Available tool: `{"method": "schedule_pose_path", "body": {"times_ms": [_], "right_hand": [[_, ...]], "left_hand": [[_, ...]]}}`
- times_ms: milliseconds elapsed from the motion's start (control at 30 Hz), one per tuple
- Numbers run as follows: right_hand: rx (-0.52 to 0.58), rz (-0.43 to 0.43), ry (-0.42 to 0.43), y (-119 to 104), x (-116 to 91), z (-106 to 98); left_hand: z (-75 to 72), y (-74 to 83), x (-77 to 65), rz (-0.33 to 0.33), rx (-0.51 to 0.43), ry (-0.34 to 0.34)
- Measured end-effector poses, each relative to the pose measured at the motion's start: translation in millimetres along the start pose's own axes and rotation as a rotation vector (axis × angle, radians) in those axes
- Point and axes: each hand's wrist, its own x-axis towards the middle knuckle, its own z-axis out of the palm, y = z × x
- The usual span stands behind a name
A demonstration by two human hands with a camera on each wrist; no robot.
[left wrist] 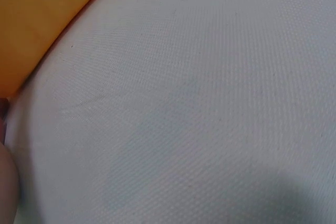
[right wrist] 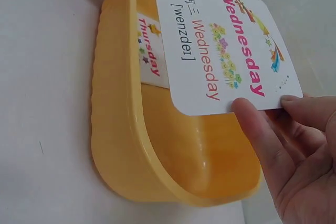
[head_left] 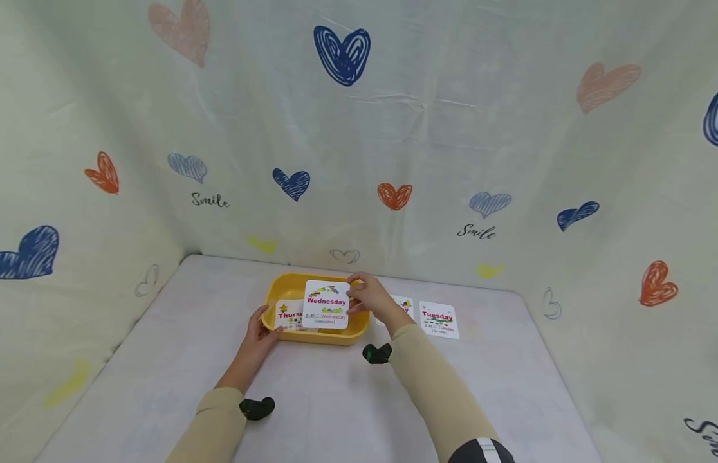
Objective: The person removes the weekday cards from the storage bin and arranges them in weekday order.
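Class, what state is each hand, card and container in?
Rectangular yellow plastic tray: upright.
Left hand: gripping tray.
Square white Wednesday card: raised.
Right hand: pinching Wednesday card.
White Thursday card: face up in tray.
Square white Tuesday card: lying face up.
Partly hidden white card: lying face up.

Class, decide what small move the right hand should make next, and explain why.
The right hand should probably carry the Wednesday card rightward, beside the Tuesday card: it pinches Wednesday over the yellow tray, while the Tuesday card lies face up on the table.
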Motion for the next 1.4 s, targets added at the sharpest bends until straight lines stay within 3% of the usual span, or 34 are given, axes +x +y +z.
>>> {"method": "schedule_pose_path", "body": {"times_ms": [400,700,1400], "right_hand": [[0.007,-0.054,0.048,3.7,-21.0,-28.4],[-0.008,-0.104,0.062,20.4,-37.8,-51.3],[0.111,-0.068,0.274,70.4,-78.7,-97.3]], "left_hand": [[0.7,0.2,-0.6,-0.029,0.001,0.019],[2.2,1.7,-2.7,-0.035,-0.015,0.026],[4.1,5.1,-0.1,-0.032,-0.020,0.026]]}}
